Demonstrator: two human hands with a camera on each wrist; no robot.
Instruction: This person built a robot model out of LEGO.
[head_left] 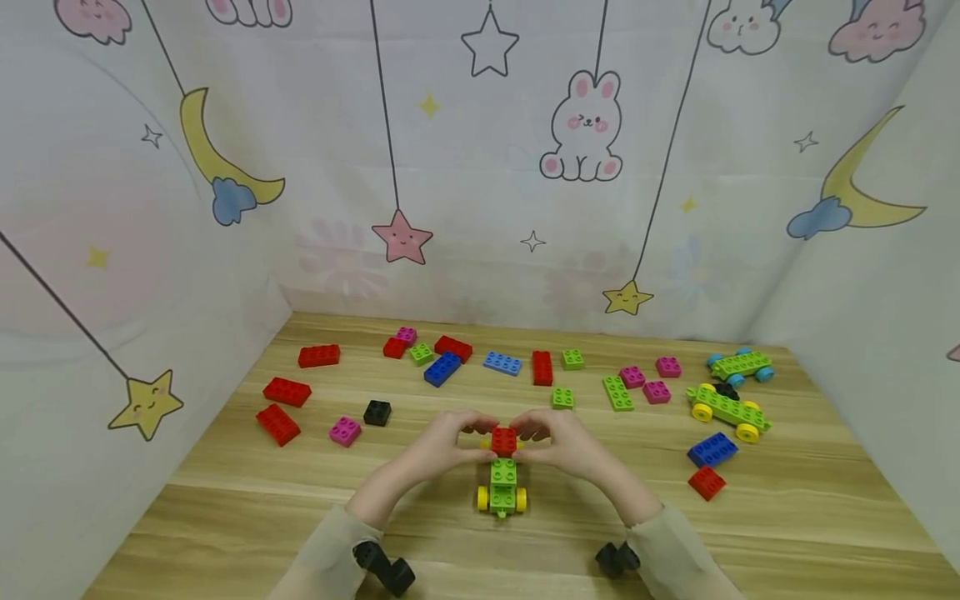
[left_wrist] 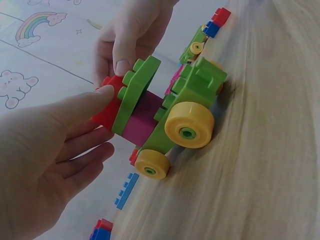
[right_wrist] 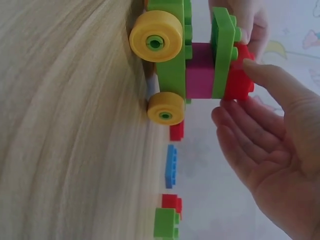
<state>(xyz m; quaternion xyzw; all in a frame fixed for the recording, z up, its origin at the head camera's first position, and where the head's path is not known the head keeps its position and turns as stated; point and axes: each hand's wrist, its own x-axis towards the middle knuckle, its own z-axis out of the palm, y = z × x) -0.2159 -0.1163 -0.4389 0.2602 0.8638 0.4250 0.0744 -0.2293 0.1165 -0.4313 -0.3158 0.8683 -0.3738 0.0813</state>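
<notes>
In front of me stands a toy car built of blocks, with a green base (head_left: pixel 502 502) on yellow wheels (left_wrist: pixel 190 124). A magenta brick (left_wrist: pixel 143 118) sits on the base, and a long green plate (right_wrist: pixel 221 55) lies across that, jutting out over the car's rear. On top of the plate is a red brick (head_left: pixel 504 442). From one side my left hand (head_left: pixel 448 443) holds the red brick, thumb on its near edge. My right hand (head_left: pixel 558 443) holds it from the other side in the same way. The far fingers are partly hidden in the wrist views.
Two more green wheeled bases (head_left: pixel 738 365) (head_left: pixel 727 410) stand at the right, near a blue brick (head_left: pixel 712 450) and a small red one (head_left: pixel 707 482). Red bricks (head_left: pixel 287 392), a pink brick (head_left: pixel 345 431) and a black brick (head_left: pixel 377 412) lie left. Several coloured bricks line the back.
</notes>
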